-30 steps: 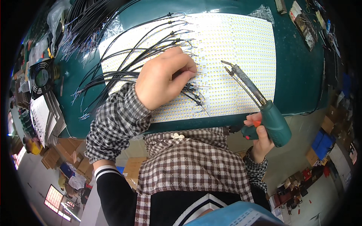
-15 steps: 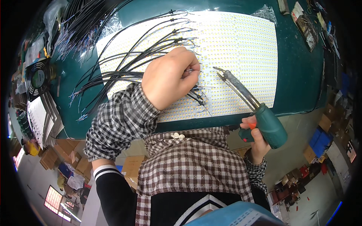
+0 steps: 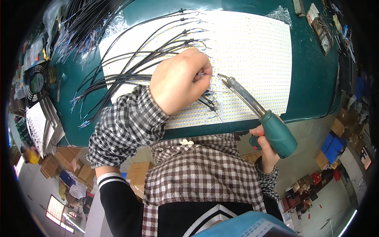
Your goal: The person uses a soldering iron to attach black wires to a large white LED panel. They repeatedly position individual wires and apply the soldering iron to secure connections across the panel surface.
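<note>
A large white LED board (image 3: pixel 264 59), covered in rows of small yellowish chips, lies on the green table. My left hand (image 3: pixel 179 81) is above its middle, thumb and finger pinched on a thin wire, mostly hidden by the fingers. Black cables (image 3: pixel 134 53) with stripped, thin wire ends stretch across the board's left part and pass under that hand. My right hand (image 3: pixel 269 153) grips a green soldering gun (image 3: pixel 280 134) by its handle, at the board's front right edge. The gun's tip is just right of my left fingertips, close to the board; contact cannot be made out.
A thick bundle of black cables (image 3: pixel 85 19) lies at the back left. A small fan (image 3: pixel 37 82) stands on the left edge near stacked white boards (image 3: pixel 43 124). Crumpled clear plastic (image 3: pixel 279 15) and a worn block-shaped object (image 3: pixel 319 29) sit at the back right.
The soldering gun has moved left and slightly down, bringing its tip nearer my left fingertips. My left hand has shifted slightly right, still pinched.
</note>
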A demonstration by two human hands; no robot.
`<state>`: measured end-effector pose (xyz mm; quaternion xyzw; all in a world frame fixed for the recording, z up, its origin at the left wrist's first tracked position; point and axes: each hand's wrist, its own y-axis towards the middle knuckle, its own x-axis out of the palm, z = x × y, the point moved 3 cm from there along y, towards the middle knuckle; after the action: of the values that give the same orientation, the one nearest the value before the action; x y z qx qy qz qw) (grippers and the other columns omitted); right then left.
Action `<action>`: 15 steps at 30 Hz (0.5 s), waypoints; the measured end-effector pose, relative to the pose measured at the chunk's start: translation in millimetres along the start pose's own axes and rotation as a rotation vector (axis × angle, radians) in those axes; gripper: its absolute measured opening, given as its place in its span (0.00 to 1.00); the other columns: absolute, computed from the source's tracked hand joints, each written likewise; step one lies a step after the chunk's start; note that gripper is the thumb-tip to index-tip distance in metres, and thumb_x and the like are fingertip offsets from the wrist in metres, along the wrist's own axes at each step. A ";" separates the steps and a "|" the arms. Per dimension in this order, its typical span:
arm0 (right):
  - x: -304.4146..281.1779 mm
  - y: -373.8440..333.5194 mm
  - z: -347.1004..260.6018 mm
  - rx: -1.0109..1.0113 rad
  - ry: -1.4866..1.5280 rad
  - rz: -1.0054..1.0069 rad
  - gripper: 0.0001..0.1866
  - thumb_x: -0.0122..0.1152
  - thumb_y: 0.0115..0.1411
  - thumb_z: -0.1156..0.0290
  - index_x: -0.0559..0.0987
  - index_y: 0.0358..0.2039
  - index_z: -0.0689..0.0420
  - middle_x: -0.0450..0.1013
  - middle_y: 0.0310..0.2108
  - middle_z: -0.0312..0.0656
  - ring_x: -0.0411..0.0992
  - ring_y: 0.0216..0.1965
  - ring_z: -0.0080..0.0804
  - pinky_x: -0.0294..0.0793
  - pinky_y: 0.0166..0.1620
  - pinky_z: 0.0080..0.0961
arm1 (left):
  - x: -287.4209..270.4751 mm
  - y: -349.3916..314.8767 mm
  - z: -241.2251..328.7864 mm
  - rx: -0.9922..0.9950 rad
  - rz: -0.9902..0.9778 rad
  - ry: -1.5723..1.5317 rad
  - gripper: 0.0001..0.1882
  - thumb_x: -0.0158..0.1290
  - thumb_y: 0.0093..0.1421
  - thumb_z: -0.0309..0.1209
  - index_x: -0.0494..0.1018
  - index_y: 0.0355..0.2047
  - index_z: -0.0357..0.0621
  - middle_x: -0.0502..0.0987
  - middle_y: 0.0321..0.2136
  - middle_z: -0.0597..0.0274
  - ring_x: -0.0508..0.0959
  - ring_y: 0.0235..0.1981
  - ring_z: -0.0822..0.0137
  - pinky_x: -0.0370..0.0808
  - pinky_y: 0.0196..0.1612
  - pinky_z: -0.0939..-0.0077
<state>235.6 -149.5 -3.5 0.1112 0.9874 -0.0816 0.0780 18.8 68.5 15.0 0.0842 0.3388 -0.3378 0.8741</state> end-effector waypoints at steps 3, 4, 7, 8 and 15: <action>-2.2 0.3 4.5 -0.050 -0.043 -0.020 0.35 0.73 0.54 0.73 0.67 0.60 0.70 0.78 0.44 0.49 0.80 0.39 0.31 0.80 0.48 0.28 | -0.7 0.9 0.1 0.014 0.004 0.013 0.04 0.57 0.52 0.23 0.75 0.29 0.41 0.73 0.25 0.62 0.74 0.23 0.68 0.73 0.27 0.75; 2.0 -0.2 0.4 0.003 0.028 0.018 0.36 0.73 0.54 0.74 0.67 0.60 0.70 0.78 0.45 0.49 0.80 0.40 0.31 0.80 0.47 0.28 | -0.9 1.6 0.0 0.014 0.003 0.010 0.04 0.57 0.52 0.23 0.75 0.29 0.41 0.73 0.25 0.62 0.74 0.23 0.68 0.73 0.27 0.75; 4.6 -1.8 0.2 0.071 0.113 0.066 0.37 0.74 0.52 0.77 0.66 0.61 0.70 0.77 0.47 0.50 0.80 0.41 0.32 0.81 0.47 0.28 | -0.3 2.2 -0.6 0.017 -0.001 0.005 0.04 0.57 0.52 0.23 0.75 0.29 0.41 0.73 0.25 0.62 0.74 0.23 0.68 0.73 0.27 0.75; 4.7 -2.0 0.8 0.080 0.121 0.069 0.38 0.74 0.52 0.78 0.66 0.61 0.70 0.77 0.48 0.50 0.81 0.42 0.33 0.81 0.47 0.28 | -0.3 2.3 -0.8 0.018 -0.004 0.006 0.04 0.57 0.52 0.23 0.75 0.29 0.41 0.73 0.25 0.62 0.74 0.23 0.68 0.73 0.27 0.75; 3.5 -1.0 3.8 0.025 0.083 0.033 0.38 0.74 0.51 0.77 0.66 0.61 0.71 0.77 0.48 0.51 0.81 0.41 0.33 0.81 0.46 0.29 | -1.0 1.9 1.2 0.016 -0.003 -0.007 0.04 0.57 0.52 0.23 0.74 0.29 0.42 0.73 0.25 0.62 0.74 0.22 0.68 0.72 0.27 0.75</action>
<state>232.5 -150.3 -7.7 0.1317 0.9867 -0.0881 0.0371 20.1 70.1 16.4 0.0895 0.3331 -0.3420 0.8741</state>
